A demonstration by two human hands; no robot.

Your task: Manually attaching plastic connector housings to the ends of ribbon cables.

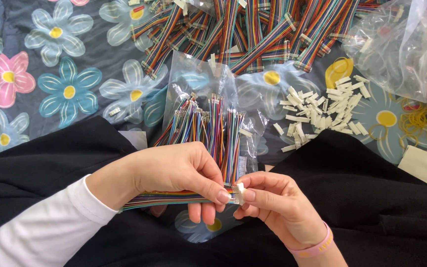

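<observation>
Hands joining ribbon cable and connector

Right hand (277, 202) pinches a white connector (240, 193); left hand (179, 173) grips the rainbow ribbon cable (169, 198) touching it.

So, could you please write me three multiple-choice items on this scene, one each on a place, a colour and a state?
1. Where does the heap of loose white connectors lie?
A. on the flowered cloth, ahead and to the right of the hands
B. inside the clear bag
C. on the white sleeve

2. What colour is the wristband?
A. green
B. pink
C. black

3. What does the right hand hold?
A. nothing
B. a rubber band
C. a small white connector at the tip of the ribbon cable held by the left hand

Answers: 1 A, the heap lies on bare cloth; 2 B, the band is pink; 3 C, fingertips pinch the connector.
</observation>
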